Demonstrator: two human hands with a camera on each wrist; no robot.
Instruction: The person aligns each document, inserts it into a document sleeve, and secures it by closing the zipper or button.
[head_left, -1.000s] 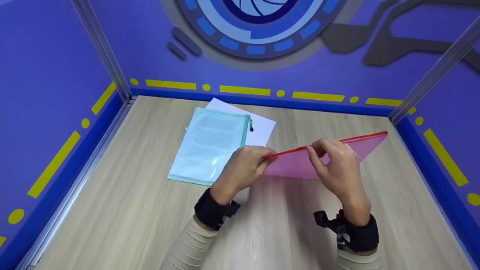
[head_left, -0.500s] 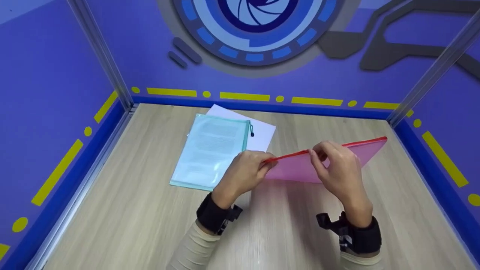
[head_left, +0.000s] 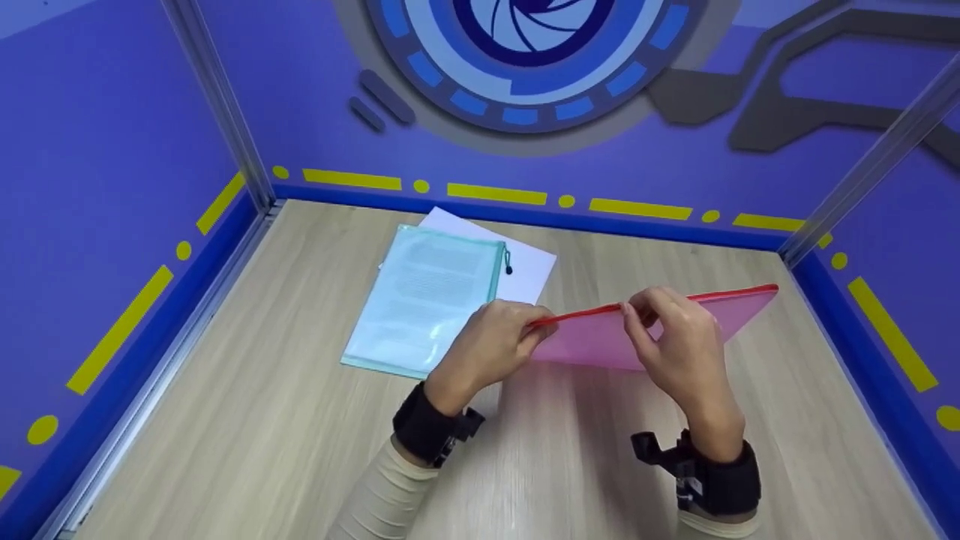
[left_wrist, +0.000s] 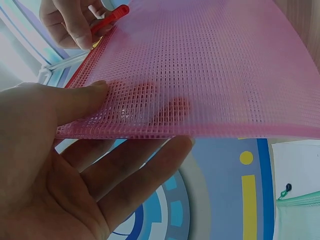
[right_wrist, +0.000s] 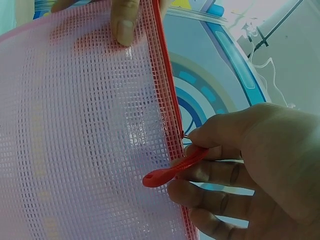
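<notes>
A pink mesh zipper pouch [head_left: 589, 341] is held up on edge over the table, its red zipper edge on top. My left hand [head_left: 487, 345] grips the pouch's left end, thumb on one face and fingers behind the mesh. Farther right along the zipper, my right hand [head_left: 681, 345] pinches the zipper slider between thumb and finger. The red pull tab [right_wrist: 162, 176] sticks out past those fingers in the right wrist view. Whether the pouch holds anything cannot be made out.
A teal zipper pouch [head_left: 420, 296] with printed sheets inside lies on the wooden table [head_left: 262, 375], left of the hands. Its dark-tipped pull [head_left: 508, 266] hangs at the upper right corner. White paper [head_left: 532, 270] lies partly beneath it. Blue panels [head_left: 637, 157] enclose the back and sides.
The head view shifts slightly. Both hands keep the same grip on the pink pouch, with no clear movement along the zipper.
</notes>
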